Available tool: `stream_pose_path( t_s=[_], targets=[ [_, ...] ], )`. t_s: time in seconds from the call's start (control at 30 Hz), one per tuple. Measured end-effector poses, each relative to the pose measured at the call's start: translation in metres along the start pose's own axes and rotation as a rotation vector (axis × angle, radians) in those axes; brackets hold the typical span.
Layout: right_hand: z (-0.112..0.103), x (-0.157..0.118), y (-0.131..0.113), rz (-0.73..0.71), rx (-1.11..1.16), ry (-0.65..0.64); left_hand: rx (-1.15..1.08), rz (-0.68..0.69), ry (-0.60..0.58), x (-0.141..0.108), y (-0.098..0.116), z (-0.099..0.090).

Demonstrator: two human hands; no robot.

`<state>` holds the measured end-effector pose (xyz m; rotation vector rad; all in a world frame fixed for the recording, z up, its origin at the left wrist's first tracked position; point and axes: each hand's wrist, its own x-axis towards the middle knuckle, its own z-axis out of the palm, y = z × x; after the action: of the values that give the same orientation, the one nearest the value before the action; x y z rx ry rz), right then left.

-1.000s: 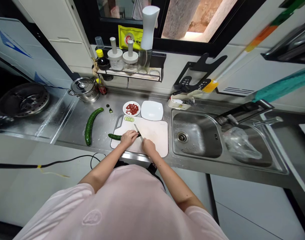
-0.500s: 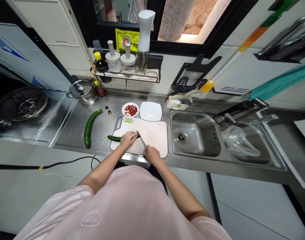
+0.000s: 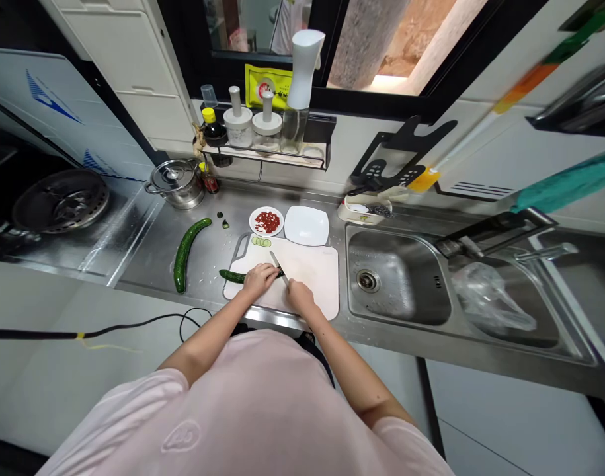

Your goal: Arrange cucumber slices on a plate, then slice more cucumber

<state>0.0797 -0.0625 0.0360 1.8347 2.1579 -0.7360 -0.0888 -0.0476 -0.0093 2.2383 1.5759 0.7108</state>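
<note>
My left hand (image 3: 260,280) is closed over a dark green cucumber (image 3: 231,276) that lies across the white cutting board (image 3: 312,284). In my right hand (image 3: 300,296) is the handle of a kitchen knife (image 3: 278,263). The blade slants up and to the left, close beside my left fingertips at the cucumber's right end. Several pale cucumber slices (image 3: 261,242) lie in a row at the board's upper left. A second, whole cucumber (image 3: 187,254) rests on the steel counter to the left.
Behind the board stand a plate of chopped red pieces (image 3: 266,221) and a white square plate (image 3: 307,226). The sink (image 3: 399,297) is at the right. A lidded pot (image 3: 176,184) stands at the back left, below a shelf (image 3: 277,153) of jars and bottles.
The view has shifted, so the counter appears slightly further right. My right hand has moved up relative to the board, and more of the blade now shows beyond the cucumber.
</note>
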Motion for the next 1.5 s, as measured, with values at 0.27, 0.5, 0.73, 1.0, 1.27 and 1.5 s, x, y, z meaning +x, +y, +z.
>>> stream_pose_path(
  t_s=[0.27, 0.5, 0.73, 1.0, 1.27, 1.5],
  targets=[
    [0.0, -0.003, 0.0, 0.008, -0.005, -0.022, 0.012, 0.007, 0.003, 0.0, 0.0, -0.001],
    [0.003, -0.027, 0.01, 0.022, -0.001, -0.07, 0.005, -0.006, -0.002, 0.0, 0.002, -0.004],
    [0.005, -0.031, 0.012, 0.04, 0.003, -0.081, 0.006, -0.006, -0.001, 0.0, 0.003, -0.004],
    [-0.002, -0.01, 0.002, 0.018, 0.009, -0.044, -0.006, 0.004, 0.013, 0.0, 0.002, -0.002],
    [-0.002, -0.008, -0.001, 0.029, -0.003, -0.032, -0.016, -0.012, 0.009, 0.0, 0.002, -0.002],
    [0.005, -0.022, 0.007, 0.039, 0.008, -0.055, -0.017, -0.022, 0.005, 0.0, 0.002, -0.002]
  ],
)
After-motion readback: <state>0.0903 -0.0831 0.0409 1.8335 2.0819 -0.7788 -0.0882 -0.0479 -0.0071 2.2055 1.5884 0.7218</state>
